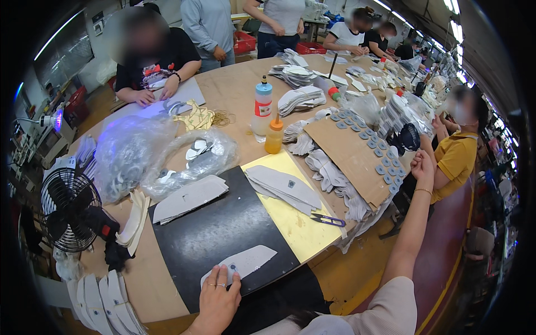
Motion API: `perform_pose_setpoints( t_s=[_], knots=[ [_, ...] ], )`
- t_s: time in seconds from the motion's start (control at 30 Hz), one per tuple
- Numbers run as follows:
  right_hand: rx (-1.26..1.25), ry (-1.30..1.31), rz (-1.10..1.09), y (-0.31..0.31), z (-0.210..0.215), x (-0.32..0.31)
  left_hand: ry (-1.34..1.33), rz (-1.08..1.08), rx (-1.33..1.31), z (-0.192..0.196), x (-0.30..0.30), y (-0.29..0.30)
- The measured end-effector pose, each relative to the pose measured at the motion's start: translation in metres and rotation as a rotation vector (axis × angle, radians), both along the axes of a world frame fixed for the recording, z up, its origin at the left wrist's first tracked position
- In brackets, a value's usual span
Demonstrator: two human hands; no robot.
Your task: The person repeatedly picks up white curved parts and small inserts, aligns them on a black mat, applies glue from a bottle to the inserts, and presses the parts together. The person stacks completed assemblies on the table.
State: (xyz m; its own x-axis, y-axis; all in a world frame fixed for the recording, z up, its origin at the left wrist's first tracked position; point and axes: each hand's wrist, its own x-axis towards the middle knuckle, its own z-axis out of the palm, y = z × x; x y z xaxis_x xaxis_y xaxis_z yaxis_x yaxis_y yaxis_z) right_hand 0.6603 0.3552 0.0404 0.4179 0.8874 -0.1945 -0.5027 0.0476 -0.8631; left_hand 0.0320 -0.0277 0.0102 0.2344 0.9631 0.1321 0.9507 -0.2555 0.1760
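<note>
Closest to me, the left hand (218, 298) lies flat and spread, fingers splayed, pressing on the near end of a grey cut fabric piece (245, 262) that rests on a black mat (223, 229); it pins the piece rather than gripping it. The right hand (422, 166) is raised well away to the right, off the table edge, loosely curled with nothing in it that I can see.

Just beyond the piece, a yellow sheet (296, 220) carries a stack of grey pieces (285, 187) and small snips (328, 220) near its right edge. To the left stands a black desk fan (70, 209) beside crumpled clear plastic bags (145, 159).

Farther on, an orange squeeze bottle (273, 137) and a taller clear bottle (262, 109) stand on the round wooden table (234, 89), with a cardboard sheet (349, 153) dotted with small grey patches to the right. Other people sit and stand round the far rim of the long, bright workshop.
</note>
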Motion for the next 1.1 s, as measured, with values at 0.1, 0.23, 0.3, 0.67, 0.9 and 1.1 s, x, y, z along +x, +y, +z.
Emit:
perform_pose_setpoints(
  t_s=[0.1,0.23,0.3,0.67,0.9,1.1],
  knots=[
    [0.001,-0.008,-0.018,-0.001,-0.004,0.003,0.009,-0.005,0.006,-0.002,0.0,0.0],
    [-0.005,-0.006,-0.019,0.001,-0.003,0.002,0.011,-0.001,0.009,-0.001,0.0,-0.001],
    [-0.002,-0.004,-0.023,0.0,-0.002,0.004,0.009,-0.004,0.01,-0.001,0.0,0.0],
    [0.002,-0.03,-0.01,-0.005,0.004,-0.012,0.015,0.011,0.001,0.001,0.003,0.0],
    [-0.009,-0.023,-0.045,-0.01,0.007,-0.013,0.001,0.011,0.01,0.003,0.004,0.0],
    [0.002,-0.032,0.002,-0.009,0.004,-0.002,-0.016,-0.004,0.006,-0.001,0.001,0.0]
  ],
)
